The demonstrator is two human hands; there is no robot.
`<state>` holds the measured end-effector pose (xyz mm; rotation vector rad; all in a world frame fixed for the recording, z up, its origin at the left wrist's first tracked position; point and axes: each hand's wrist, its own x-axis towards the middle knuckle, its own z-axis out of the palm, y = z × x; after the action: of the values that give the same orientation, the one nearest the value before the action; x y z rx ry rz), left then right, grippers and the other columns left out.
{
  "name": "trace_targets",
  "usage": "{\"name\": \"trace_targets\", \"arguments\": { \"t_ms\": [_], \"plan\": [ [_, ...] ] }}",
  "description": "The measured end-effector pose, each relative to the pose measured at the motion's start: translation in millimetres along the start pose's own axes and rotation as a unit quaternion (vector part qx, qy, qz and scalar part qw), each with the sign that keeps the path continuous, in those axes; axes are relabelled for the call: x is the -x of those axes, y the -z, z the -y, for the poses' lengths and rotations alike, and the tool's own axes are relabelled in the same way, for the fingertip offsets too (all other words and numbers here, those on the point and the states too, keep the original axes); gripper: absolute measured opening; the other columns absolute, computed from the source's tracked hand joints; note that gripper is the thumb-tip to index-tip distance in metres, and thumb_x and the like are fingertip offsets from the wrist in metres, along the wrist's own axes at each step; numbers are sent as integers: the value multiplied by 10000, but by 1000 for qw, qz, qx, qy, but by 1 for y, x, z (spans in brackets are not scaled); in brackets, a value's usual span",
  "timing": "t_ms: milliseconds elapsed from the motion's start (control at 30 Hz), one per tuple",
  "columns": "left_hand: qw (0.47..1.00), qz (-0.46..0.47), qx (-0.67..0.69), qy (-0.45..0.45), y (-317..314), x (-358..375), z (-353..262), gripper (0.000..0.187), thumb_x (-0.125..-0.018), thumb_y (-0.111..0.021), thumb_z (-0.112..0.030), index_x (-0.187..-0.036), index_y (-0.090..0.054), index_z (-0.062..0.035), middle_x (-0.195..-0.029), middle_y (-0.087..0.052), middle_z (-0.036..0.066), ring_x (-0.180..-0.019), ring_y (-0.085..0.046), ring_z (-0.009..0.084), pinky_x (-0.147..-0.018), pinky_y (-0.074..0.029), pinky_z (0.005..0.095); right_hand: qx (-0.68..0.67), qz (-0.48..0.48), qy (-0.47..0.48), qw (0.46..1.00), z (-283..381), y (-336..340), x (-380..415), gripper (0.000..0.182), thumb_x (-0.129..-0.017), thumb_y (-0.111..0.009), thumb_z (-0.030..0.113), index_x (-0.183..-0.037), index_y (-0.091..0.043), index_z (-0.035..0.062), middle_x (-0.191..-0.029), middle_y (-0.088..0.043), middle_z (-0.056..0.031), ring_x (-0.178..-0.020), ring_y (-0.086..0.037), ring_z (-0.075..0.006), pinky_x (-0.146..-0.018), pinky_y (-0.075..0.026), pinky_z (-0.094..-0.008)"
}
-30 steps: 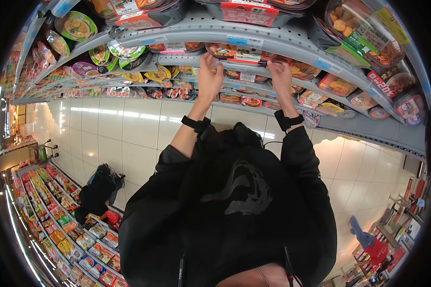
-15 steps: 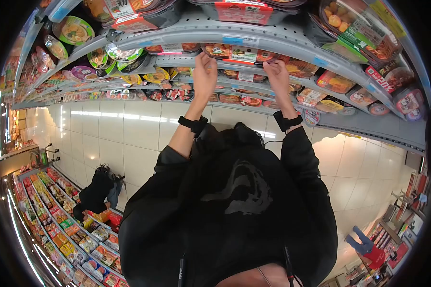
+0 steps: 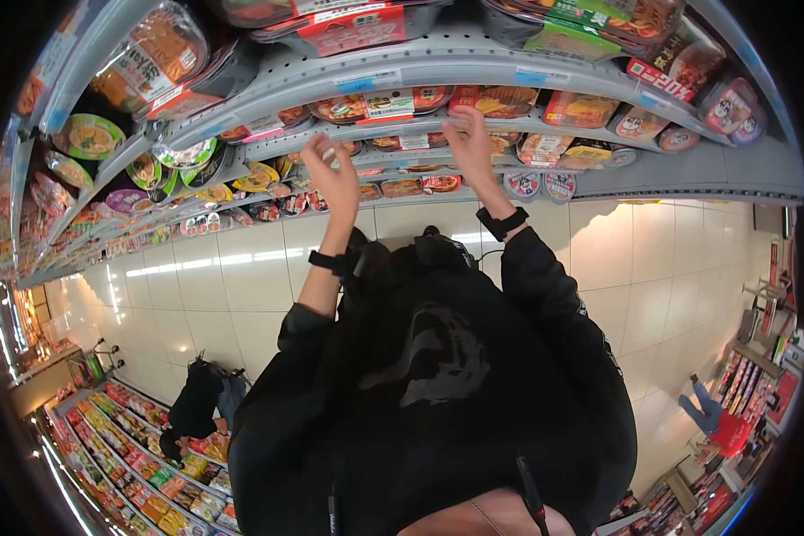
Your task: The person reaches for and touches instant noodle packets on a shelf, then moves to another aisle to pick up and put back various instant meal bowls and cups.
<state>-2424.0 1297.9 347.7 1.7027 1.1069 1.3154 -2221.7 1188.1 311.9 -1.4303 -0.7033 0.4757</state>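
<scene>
One left hand [image 3: 333, 176] and one right hand [image 3: 468, 147] hover near one tray [image 3: 381, 104].

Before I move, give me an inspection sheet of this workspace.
Surface: grey tiered shelving.
Job's things: packaged meal with a pale label, ahead of the hands.
Clutter: other food packages to both sides.
Hands: left hand empty, fingers loosely curled; right hand near the meal's right end, contact unclear.
Cables: thin dark cable by the right sleeve.
Surroundings: tiled floor; person in black bending at lower left; person in red at lower right.
</scene>
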Motion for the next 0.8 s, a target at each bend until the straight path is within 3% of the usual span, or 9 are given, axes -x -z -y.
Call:
{"name": "trace_targets", "arguments": {
  "t_ms": [67,133,167,233,333,433,567,633,800],
  "plan": [
    [998,15,-61,-25,-1,17,0,270,-957,-578,-64,-1193,-505,46,-1080,-570,145,-937,-623,223,-823,-528,321,21,-38,4,999,-10,14,14,415,-905,-671,107,-1258,-470,20,-1167,-600,-139,-1001,-647,-188,-819,-531,-308],
    [960,277,-35,-6,-6,27,-2,328,-948,-588,-70,-1244,-502,40,-1211,-536,168,-1048,-602,220,-830,-528,328,44,-69,9,997,-16,34,18,430,-903,-653,77,-1283,-459,24,-1181,-583,-141,-990,-643,-182,-823,-525,-301],
    [960,277,-34,-5,-15,31,-4,328,-948,-588,-70,-1244,-502,40,-1211,-536,168,-1048,-602,220,-830,-528,328,53,-98,10,994,-19,45,19,473,-900,-634,54,-1328,-435,27,-1174,-578,-141,-971,-634,-173,-819,-521,-296],
    [928,370,52,-2,-42,36,-22,428,-940,-598,-81,-1338,-481,23,-1299,-517,162,-1102,-591,230,-870,-524,340,65,-127,8,990,-19,65,19,518,-897,-615,30,-1373,-411,30,-1167,-572,-141,-952,-626,-164,-816,-516,-292],
    [917,391,76,-22,-81,39,-33,589,-941,-602,-116,-1451,-354,42,-1388,-461,203,-1195,-549,279,-944,-503,362,107,-143,27,984,-19,91,4,648,-898,-604,25,-1481,-322,33,-1146,-567,-139,-904,-609,-153,-789,-508,-285],
    [933,359,32,-28,-113,47,-33,736,-948,-641,-220,-1512,-248,42,-1495,-367,233,-1260,-516,297,-1016,-462,386,157,-126,18,979,-26,107,-10,655,-896,-620,61,-1480,-326,22,-1097,-600,-135,-859,-625,-163,-763,-519,-297],
    [937,349,18,-22,-138,54,-16,819,-942,-650,-246,-1521,-165,71,-1511,-335,253,-1288,-489,301,-1045,-431,384,184,-113,-18,976,-34,115,-22,676,-887,-646,118,-1475,-329,14,-1015,-656,-123,-828,-661,-189,-748,-533,-323],
    [906,398,85,115,-143,54,-18,787,-932,-616,-177,-1520,-160,76,-1489,-298,241,-1337,-427,346,-1046,-423,366,188,-101,-34,976,-36,118,-24,678,-885,-650,128,-1472,-332,12,-999,-670,-119,-835,-674,-197,-752,-537,-330],
    [900,366,147,188,-150,49,-10,783,-919,-635,-162,-1524,-190,58,-1466,-334,190,-1314,-458,303,-1019,-439,356,131,-89,-59,986,-48,125,-30,649,-889,-646,122,-1453,-345,15,-1004,-685,-111,-878,-688,-199,-783,-538,-325]
  ]
}}
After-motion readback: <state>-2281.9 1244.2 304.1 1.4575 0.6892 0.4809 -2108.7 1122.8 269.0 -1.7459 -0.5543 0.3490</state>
